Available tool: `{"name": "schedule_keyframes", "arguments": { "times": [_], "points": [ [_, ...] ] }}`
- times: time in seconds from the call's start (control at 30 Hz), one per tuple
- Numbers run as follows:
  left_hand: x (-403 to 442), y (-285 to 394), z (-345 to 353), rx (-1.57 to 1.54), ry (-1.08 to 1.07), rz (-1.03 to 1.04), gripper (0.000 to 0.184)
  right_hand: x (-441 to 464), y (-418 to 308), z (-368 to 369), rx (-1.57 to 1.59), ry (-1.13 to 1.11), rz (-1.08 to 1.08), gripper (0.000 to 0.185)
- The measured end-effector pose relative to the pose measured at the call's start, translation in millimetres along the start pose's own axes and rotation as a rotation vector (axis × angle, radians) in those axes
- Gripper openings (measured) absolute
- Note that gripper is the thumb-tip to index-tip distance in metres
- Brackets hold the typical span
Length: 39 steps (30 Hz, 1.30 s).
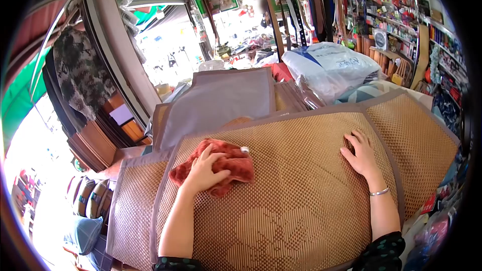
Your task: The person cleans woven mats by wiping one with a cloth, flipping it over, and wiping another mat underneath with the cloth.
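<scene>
A woven tan mat (281, 170) with a grey border lies spread in front of me, with a rounded pattern woven into its near part. On its left side is a bunched red plush cloth (236, 166) with a small white tag. My left hand (205, 170) grips this cloth from above, fingers bent over it, pressing it onto the mat. Over on the right side of the mat, my right hand (360, 154) rests flat with its fingers spread, holding nothing. A silver bracelet (379, 191) circles the right wrist.
More woven mat shows at the left (133, 211) and right (414, 140). Behind lies a grey fabric sheet (221, 95), beside a plastic-wrapped white package (331, 68). Belts (276, 20) hang overhead. Stacked cushions (90, 198) stand low on the left; stocked shelves (394, 25) line the right.
</scene>
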<state>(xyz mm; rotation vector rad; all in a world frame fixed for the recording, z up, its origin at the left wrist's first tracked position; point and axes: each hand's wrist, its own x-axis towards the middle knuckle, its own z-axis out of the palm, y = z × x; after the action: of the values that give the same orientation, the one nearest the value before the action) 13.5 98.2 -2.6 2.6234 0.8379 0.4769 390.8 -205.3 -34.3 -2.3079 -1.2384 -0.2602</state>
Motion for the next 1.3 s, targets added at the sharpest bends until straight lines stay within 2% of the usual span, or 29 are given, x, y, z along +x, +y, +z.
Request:
{"name": "schedule_keyframes", "arguments": {
  "times": [0.03, 0.07, 0.17, 0.2, 0.23, 0.27, 0.33, 0.37, 0.4, 0.47, 0.5, 0.53, 0.57, 0.63, 0.67, 0.8, 0.87, 0.9, 0.93, 1.0, 1.07, 1.13, 1.2, 1.27, 1.3],
  "points": [
    [3, -10, -5, -0.077, -0.111, -0.036, 0.069, -2, -1, 1, 0.004, 0.002, 0.006, 0.055],
    [2, -5, -3, -0.074, -0.115, -0.032, 0.069, -1, -1, 0, 0.003, 0.001, 0.005, 0.055],
    [-7, 29, 6, 0.026, -0.161, 0.169, 0.071, -1, 2, 2, 0.012, 0.002, -0.003, 0.055],
    [-6, 46, -3, 0.020, -0.176, 0.175, 0.072, -1, 1, 0, 0.012, 0.002, -0.003, 0.055],
    [-19, 78, 10, 0.071, -0.237, 0.353, 0.071, -2, -2, -3, 0.015, -0.005, 0.002, 0.055],
    [-21, 105, 6, 0.073, -0.379, 0.407, 0.072, -2, -4, -4, 0.018, -0.008, 0.007, 0.055],
    [-47, 132, 27, 0.103, -0.350, 0.690, 0.076, -2, -4, -2, 0.020, -0.010, 0.006, 0.054],
    [-56, 150, 30, 0.169, -0.441, 0.771, 0.078, -2, -3, -3, 0.024, -0.007, 0.005, 0.054],
    [-79, 161, 41, 0.108, -0.512, 0.897, 0.080, -3, -1, -2, 0.020, -0.014, 0.005, 0.054],
    [-82, 161, 46, 0.079, -0.517, 0.902, 0.081, -2, 2, 1, 0.018, 0.009, -0.018, 0.054],
    [-71, 156, 38, 0.129, -0.569, 0.801, 0.080, -4, 2, 1, 0.018, 0.007, -0.012, 0.054],
    [-72, 156, 37, 0.111, -0.526, 0.798, 0.077, -2, 1, 0, 0.015, 0.001, -0.006, 0.054],
    [-56, 143, 26, 0.126, -0.488, 0.640, 0.074, -2, 0, 0, 0.010, -0.004, 0.003, 0.054],
    [-32, 112, 11, 0.102, -0.382, 0.454, 0.070, -3, -1, -2, 0.017, -0.004, 0.005, 0.053],
    [-26, 96, 9, 0.065, -0.317, 0.423, 0.068, -2, -1, -2, 0.026, -0.008, 0.005, 0.053],
    [1, -29, -13, -0.049, -0.105, -0.116, 0.074, -3, 0, 0, 0.026, 0.010, -0.007, 0.053],
    [0, -49, -11, -0.092, -0.071, -0.084, 0.077, -3, -1, 0, 0.040, 0.019, -0.006, 0.053],
    [-3, -24, -16, 0.033, -0.131, -0.171, 0.074, -5, 0, 2, 0.036, 0.033, -0.011, 0.053],
    [-5, -10, -10, 0.033, -0.131, -0.171, 0.074, -3, 0, 2, 0.024, 0.042, -0.029, 0.053],
    [-4, 16, 0, 0.058, -0.244, 0.117, 0.071, -4, 1, 2, 0.027, 0.044, -0.025, 0.052],
    [-12, 62, -4, 0.075, -0.322, 0.194, 0.069, -3, 1, 3, 0.028, 0.045, -0.031, 0.052],
    [-23, 115, 5, 0.080, -0.479, 0.503, 0.073, -2, 1, 3, 0.022, 0.051, -0.043, 0.051],
    [-52, 145, 26, 0.177, -0.445, 0.724, 0.075, -3, 2, 4, 0.018, 0.053, -0.043, 0.052],
    [-71, 156, 41, 0.124, -0.474, 0.835, 0.075, -2, 3, 4, 0.019, 0.055, -0.046, 0.052],
    [-71, 155, 41, 0.100, -0.450, 0.814, 0.073, -2, 3, 4, 0.024, 0.051, -0.039, 0.052]
  ]
}}
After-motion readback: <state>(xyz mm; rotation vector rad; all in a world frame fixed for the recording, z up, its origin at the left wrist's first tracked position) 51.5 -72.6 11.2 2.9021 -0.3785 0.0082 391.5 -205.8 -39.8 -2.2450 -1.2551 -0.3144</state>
